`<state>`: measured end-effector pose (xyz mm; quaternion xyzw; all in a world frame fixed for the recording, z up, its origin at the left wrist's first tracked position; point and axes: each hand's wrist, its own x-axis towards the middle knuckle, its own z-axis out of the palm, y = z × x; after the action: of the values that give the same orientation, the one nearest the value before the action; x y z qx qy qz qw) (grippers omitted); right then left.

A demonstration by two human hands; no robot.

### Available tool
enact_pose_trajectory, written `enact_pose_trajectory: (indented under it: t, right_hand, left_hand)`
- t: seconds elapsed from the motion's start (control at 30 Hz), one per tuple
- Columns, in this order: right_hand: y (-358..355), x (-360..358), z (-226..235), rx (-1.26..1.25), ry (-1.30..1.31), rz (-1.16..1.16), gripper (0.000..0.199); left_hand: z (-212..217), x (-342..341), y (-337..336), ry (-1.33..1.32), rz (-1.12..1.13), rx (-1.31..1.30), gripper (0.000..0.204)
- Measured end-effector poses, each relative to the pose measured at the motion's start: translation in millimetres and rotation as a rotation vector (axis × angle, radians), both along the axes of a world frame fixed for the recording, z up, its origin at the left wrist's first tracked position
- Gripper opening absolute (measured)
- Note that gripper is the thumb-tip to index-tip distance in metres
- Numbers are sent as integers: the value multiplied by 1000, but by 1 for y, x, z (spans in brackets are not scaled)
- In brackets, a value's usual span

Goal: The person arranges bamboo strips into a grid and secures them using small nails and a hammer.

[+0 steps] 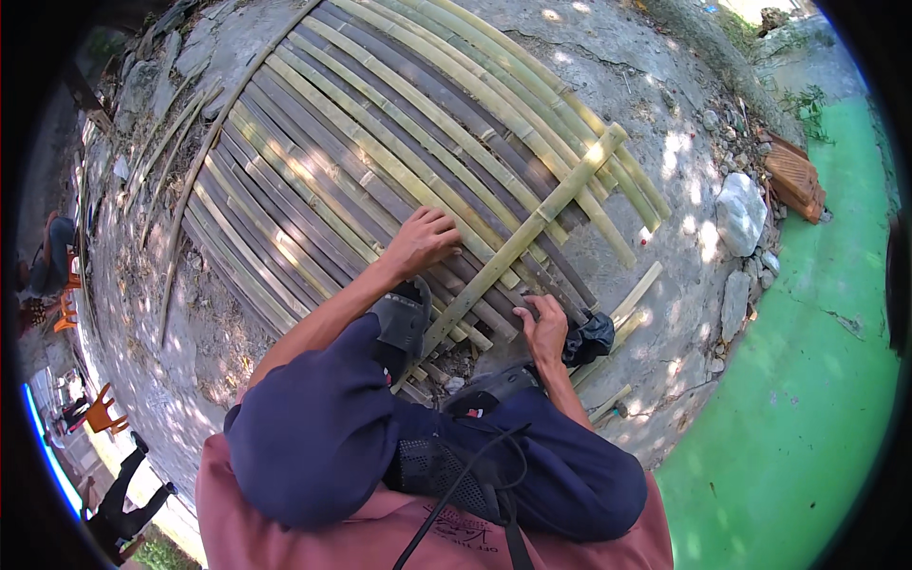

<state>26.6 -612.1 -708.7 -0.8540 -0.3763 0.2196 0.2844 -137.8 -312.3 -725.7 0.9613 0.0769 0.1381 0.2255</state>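
A panel of split bamboo slats (380, 161), green-yellow and dark brown, lies on the ground before me. One bamboo crosspiece (532, 223) runs diagonally over the slats' near ends. Over the slats, left of this crosspiece, my left hand (425, 237) has its fingers curled in; whatever it may hold is hidden beneath. On the crosspiece's right side, by the slat ends, my right hand (546, 325) is closed with thumb and fingertips drawn together, and anything between them is too small to make out. A black plastic bag (591, 339) sits just beside the right hand.
A long thin pole (204, 161) crosses the panel's far left end. Loose bamboo strips (632, 309) lie right of the bag. Farther right are a white rock (740, 213), an orange-brown block (794, 178) and a green floor (798, 380). Orange chairs (103, 410) and people are at left.
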Motion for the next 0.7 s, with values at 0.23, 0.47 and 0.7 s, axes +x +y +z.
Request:
enact_pose_trajectory:
  t: [0.23, 0.47, 0.7]
  right_hand:
    - [-1, -9, 0, 51, -19, -1, 24]
    - [-11, 1, -4, -37, 157, -82, 32]
    - [-19, 2, -4, -71, 28, -36, 37]
  left_hand:
    - [-5, -15, -11, -23, 147, -43, 22]
    - [2, -20, -12, -11, 152, -64, 27]
    - [1, -26, -6, -2, 168, -100, 33]
